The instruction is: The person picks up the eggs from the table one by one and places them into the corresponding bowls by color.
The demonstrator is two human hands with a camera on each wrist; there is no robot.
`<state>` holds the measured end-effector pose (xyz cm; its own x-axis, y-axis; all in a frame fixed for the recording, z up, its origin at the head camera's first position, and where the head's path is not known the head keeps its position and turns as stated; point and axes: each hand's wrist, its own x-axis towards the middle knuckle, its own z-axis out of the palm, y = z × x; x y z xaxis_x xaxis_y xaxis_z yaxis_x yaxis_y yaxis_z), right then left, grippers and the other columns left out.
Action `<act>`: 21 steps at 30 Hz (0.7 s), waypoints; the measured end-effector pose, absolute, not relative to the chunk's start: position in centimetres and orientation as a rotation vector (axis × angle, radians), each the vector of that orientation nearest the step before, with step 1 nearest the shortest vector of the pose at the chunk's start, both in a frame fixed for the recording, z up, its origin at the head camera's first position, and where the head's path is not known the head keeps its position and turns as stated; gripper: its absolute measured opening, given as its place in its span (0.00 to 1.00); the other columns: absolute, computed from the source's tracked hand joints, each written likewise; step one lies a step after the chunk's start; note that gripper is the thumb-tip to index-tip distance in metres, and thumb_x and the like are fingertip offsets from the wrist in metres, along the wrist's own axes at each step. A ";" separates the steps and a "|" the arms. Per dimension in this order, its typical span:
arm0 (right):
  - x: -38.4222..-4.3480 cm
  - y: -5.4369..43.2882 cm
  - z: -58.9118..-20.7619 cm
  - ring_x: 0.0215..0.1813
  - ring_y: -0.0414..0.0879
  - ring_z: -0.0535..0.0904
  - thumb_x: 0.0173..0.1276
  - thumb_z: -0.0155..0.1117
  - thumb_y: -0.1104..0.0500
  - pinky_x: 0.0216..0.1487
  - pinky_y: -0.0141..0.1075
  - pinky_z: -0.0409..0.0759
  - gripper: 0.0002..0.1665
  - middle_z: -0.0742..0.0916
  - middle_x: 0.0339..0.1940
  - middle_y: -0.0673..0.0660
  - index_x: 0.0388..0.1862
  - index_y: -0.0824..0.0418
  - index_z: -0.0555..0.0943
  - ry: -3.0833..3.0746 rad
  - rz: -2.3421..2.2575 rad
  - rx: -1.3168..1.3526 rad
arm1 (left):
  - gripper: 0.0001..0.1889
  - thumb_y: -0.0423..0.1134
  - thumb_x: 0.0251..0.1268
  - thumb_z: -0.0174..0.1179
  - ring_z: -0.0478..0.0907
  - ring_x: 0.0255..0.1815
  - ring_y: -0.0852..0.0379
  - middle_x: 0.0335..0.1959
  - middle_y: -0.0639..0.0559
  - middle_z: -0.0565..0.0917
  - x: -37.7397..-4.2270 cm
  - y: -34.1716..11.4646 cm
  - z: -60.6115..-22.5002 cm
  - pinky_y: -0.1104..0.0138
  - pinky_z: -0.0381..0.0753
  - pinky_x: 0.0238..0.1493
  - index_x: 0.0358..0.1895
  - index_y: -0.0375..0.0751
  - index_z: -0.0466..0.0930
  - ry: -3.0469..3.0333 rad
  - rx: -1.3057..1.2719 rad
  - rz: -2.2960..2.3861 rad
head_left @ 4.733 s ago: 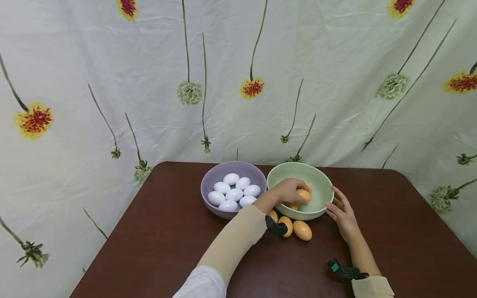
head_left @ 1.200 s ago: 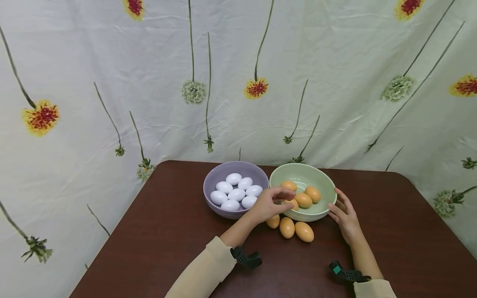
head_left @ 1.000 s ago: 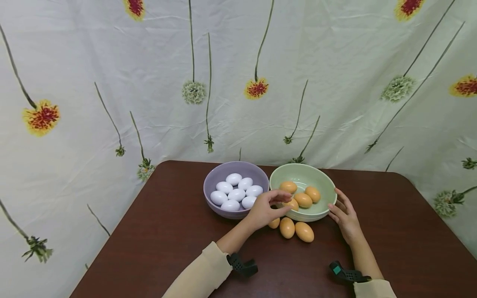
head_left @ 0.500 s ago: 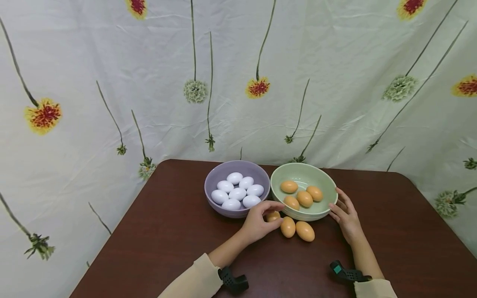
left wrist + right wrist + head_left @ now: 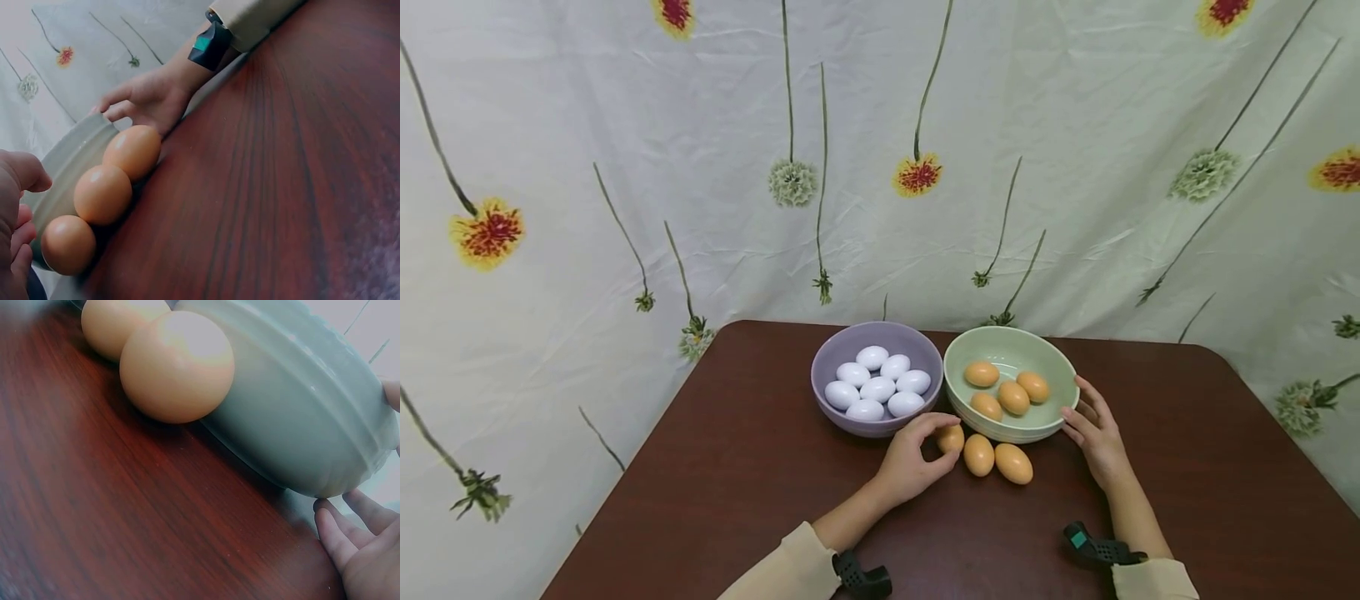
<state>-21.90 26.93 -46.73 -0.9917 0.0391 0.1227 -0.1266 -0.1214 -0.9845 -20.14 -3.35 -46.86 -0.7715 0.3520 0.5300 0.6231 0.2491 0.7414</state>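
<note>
Three brown eggs lie in a row on the table in front of a light green bowl (image 5: 1052, 371). My left hand (image 5: 910, 467) is at the leftmost egg (image 5: 951, 439), its fingertips beyond it and its thumb on the near side. In the left wrist view the thumb and fingers look apart from that egg (image 5: 68, 245). The middle egg (image 5: 979, 455) and right egg (image 5: 1014, 463) lie beside it. My right hand (image 5: 1097, 437) rests its fingers against the right side of the green bowl, at the rim. Several brown eggs (image 5: 1014, 398) lie inside that bowl.
A purple bowl (image 5: 823, 367) holding several white eggs (image 5: 877, 389) stands directly left of the green bowl. Both are near the back edge of the dark wooden table (image 5: 715, 467). A flower-printed cloth (image 5: 715, 142) hangs behind it. Each wrist wears a black band.
My left hand held a brown egg inside the green bowl, let it go there, then withdrew down and left to the leftmost egg on the table. My right hand stays at the bowl.
</note>
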 end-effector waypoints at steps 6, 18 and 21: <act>-22.0 26.9 -46.7 0.53 0.34 0.75 0.74 0.54 0.65 0.48 0.25 0.76 0.35 0.62 0.66 0.63 0.76 0.52 0.58 -2.002 2.281 0.092 | 0.22 0.31 0.55 0.68 0.73 0.63 0.48 0.56 0.43 0.80 -20.3 -3.4 -47.1 0.61 0.69 0.64 0.56 0.32 0.79 -2.303 -0.926 -1.472; -21.9 26.9 -46.6 0.52 0.32 0.76 0.75 0.53 0.65 0.48 0.25 0.77 0.36 0.61 0.66 0.63 0.77 0.54 0.56 -2.004 2.276 0.110 | 0.27 0.37 0.60 0.66 0.65 0.69 0.44 0.69 0.39 0.68 -19.9 -3.5 -47.3 0.53 0.65 0.66 0.64 0.37 0.73 -2.484 -0.900 -1.460; -21.9 26.9 -46.7 0.52 0.32 0.76 0.75 0.53 0.65 0.48 0.25 0.77 0.36 0.61 0.67 0.64 0.78 0.54 0.56 -2.004 2.275 0.108 | 0.28 0.39 0.62 0.65 0.64 0.70 0.43 0.70 0.39 0.66 -20.0 -3.5 -47.5 0.51 0.64 0.67 0.66 0.37 0.72 -2.525 -0.902 -1.432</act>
